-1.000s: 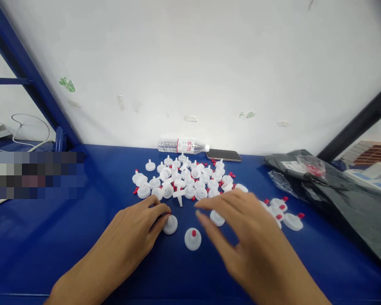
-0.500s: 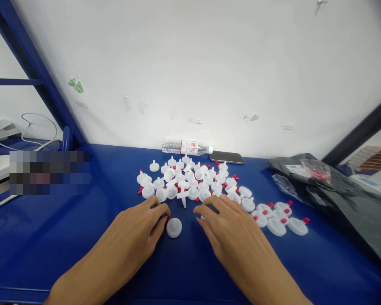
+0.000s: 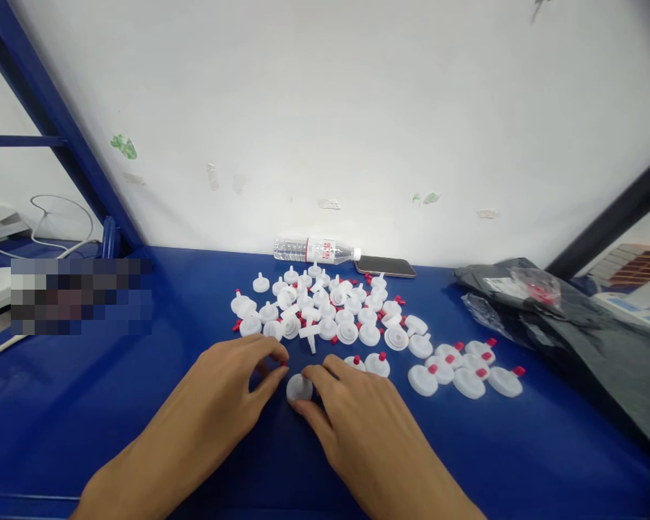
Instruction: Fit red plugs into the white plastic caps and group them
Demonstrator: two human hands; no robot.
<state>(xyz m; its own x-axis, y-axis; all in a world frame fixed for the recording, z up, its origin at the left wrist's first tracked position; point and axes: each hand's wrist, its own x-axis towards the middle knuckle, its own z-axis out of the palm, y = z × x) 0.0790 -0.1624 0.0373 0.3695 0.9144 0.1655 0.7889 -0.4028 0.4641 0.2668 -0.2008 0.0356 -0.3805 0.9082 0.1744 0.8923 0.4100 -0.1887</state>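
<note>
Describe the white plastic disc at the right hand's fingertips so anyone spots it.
On the blue tabletop lies a heap of white plastic discs. Nearer the viewer, between bare left hand and bare right hand, sits one round disc. Unlike its neighbours, it touches the right hand's fingertips.

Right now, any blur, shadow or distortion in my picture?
Head view: left hand and right hand look fairly sharp; the wall is pale and bright, the table darker toward its near edge; a white disc at the right hand looks greyish; the left post and right post lean outward, perhaps wide-lens distortion; a pixelated block hides part of the left side.
</note>
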